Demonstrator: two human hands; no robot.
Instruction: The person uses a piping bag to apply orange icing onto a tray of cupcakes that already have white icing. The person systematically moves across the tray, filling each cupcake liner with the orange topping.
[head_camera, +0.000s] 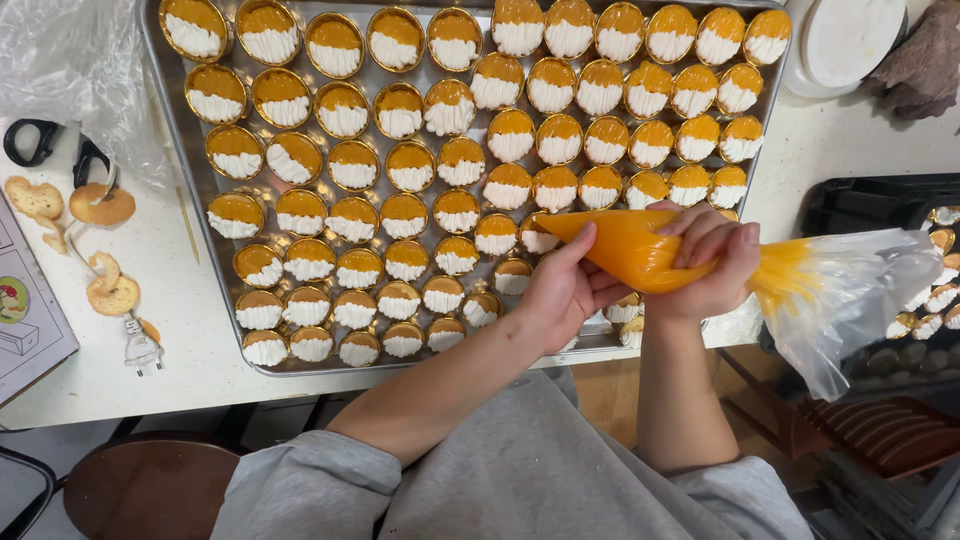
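Before you is a white speckled countertop (170, 300). On it rests a large rectangular metal baking tray (190, 170), packed with rows of small gold-rimmed tart cups. Left of the tray you have a crumpled clear plastic bag (70, 70), black-handled scissors (45, 145), broken pastry-shell pieces (100, 205) and a printed cardboard box (25, 310). At the far right corner sit a round white lidded tub (845, 40) and a brown cloth (925, 65).
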